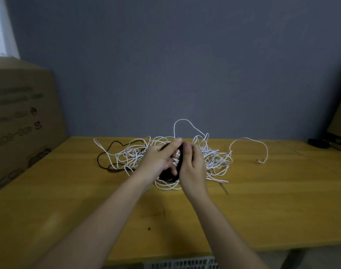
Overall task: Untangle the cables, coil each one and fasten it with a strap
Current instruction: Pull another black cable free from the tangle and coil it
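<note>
I had my left hand [158, 158] and right hand [189, 162] both gripping the black cable [168, 176], coiling it above the white cable tangle [214, 158] at the wooden table's [262, 210] far middle. I judged its left tail needed drawing in next.

The cable tangle [165, 158] lies on the desk [262, 200], toward its far edge, before the wall [185, 65]. Both hands, left [158, 160] and right [191, 164], meet over the tangle's middle. One loose cable end [249, 148] trails right. A box [20, 121] stands at the desk's left; a screen [340, 113] at its right.
</note>
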A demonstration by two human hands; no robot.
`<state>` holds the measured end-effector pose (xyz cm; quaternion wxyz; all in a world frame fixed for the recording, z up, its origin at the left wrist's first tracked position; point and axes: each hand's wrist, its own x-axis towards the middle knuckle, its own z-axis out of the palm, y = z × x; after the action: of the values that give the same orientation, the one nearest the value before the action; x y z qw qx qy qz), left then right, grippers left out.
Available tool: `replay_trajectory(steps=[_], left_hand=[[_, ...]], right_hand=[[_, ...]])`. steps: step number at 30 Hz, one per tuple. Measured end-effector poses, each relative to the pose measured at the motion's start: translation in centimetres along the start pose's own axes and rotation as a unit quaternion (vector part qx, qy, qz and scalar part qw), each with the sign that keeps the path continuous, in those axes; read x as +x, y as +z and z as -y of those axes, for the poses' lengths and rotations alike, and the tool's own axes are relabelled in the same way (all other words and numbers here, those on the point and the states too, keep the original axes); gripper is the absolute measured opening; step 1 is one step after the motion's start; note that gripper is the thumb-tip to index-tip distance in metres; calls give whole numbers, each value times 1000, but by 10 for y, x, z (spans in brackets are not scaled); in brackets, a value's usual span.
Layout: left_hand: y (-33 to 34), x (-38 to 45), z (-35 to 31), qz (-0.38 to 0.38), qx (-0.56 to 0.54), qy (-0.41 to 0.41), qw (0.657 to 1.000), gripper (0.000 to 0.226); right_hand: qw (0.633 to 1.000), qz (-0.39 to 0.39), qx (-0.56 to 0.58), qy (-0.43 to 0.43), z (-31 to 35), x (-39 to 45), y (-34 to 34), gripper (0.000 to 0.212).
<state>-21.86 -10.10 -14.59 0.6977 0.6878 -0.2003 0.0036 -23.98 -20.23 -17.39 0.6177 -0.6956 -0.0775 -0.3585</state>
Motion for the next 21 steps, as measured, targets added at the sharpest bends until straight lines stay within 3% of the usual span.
replay_trajectory(steps=[4,9,13,16,21], left_hand=[[-7,33,4,-44,106,63,991,49],[-4,86,8,-13,128,-17,992,53],[10,144,14,-94,142,2,985,54],[13,206,17,-156,181,47,970,49],[7,310,20,-199,191,66,959,50]], right_hand=[[999,-8,-33,-16,-12,30,6,19],[990,21,-136,-36,-32,83,8,32],[979,40,-195,-44,-52,144,19,28],[992,42,-119,-5,-68,200,25,27],[982,50,44,174,-95,284,42,42]])
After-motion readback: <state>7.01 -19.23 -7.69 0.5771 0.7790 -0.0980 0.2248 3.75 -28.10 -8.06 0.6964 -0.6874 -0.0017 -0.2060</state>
